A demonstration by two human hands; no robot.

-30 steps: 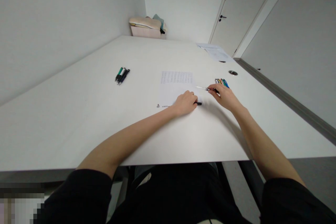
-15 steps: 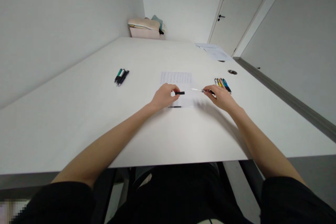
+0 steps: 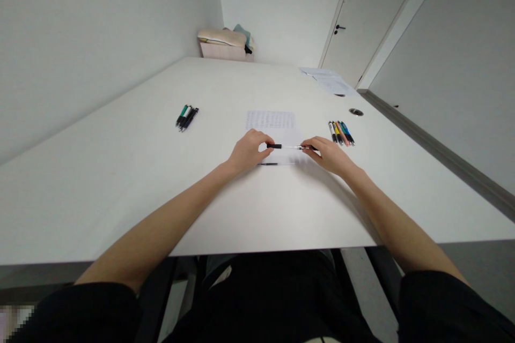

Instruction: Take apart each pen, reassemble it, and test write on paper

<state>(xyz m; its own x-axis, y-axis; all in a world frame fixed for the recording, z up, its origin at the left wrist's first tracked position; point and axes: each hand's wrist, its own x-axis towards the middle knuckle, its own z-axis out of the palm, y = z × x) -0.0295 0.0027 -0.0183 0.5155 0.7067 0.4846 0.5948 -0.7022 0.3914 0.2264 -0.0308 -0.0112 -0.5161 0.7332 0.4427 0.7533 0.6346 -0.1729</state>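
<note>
— White tabletop (image 3: 120, 182), bare walls, a door far off on the right. What are the hands on?
— Both are over a printed sheet (image 3: 277, 120) in the middle. The left hand (image 3: 248, 151) pinches a small black cap (image 3: 274, 146) in its fingers. The right hand (image 3: 329, 155) has its fingers closed round the rear end of a clear pen (image 3: 293, 147). The pen lies level just above the sheet, between the two hands
— Cap on or off?
— It meets the pen's tip end to end, but I cannot tell at this size whether it is seated. I judge the step to be capping, though pulling the cap off would look much the same
— What does the next move call for?
— If the cap is going on, I'd say keeping both in one line and pressing straight along the barrel, with no sideways slip
— Anything else about?
— A row of coloured pens (image 3: 341, 132) near the right hand, and three dark pens (image 3: 186, 116) well apart on the left
</note>
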